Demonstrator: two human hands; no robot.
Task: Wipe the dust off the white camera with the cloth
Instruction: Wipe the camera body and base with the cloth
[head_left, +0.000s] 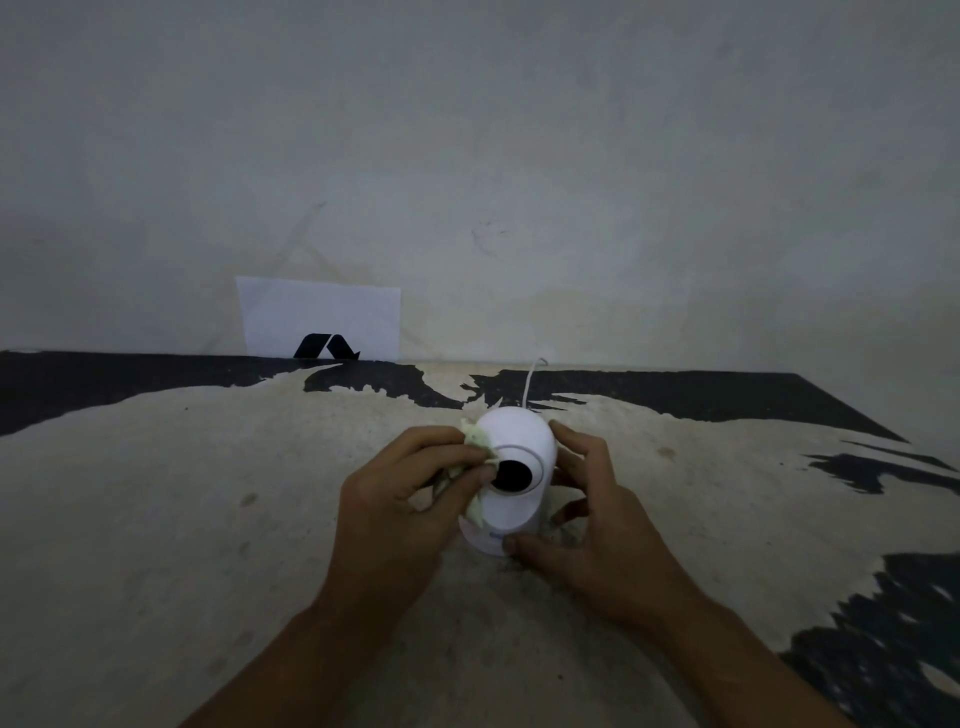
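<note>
A small white camera (517, 467) with a rounded head and a round black lens stands upright on a worn, pale tabletop (208, 519) patched with black, roughly at the centre of the view. A thin white cable (531, 382) runs from behind it toward the wall (519, 156).

The left hand (400, 499) is curled closed around a crumpled pale cloth (475, 441), pinching it between thumb and fingers. The cloth is pressed against the left side of the camera's head, just beside the lens, and bits of it stick out above and below the fingers.

The right hand (592, 509) is partly spread and steadies the camera from the other side. Its fingertips touch the right of the head, and its thumb rests against the front of the round base. It grips the camera loosely rather than closing fully around it.

At the back left, a white sheet of paper (319, 317) with a black angular mark leans against the wall, well apart from the hands.
</note>
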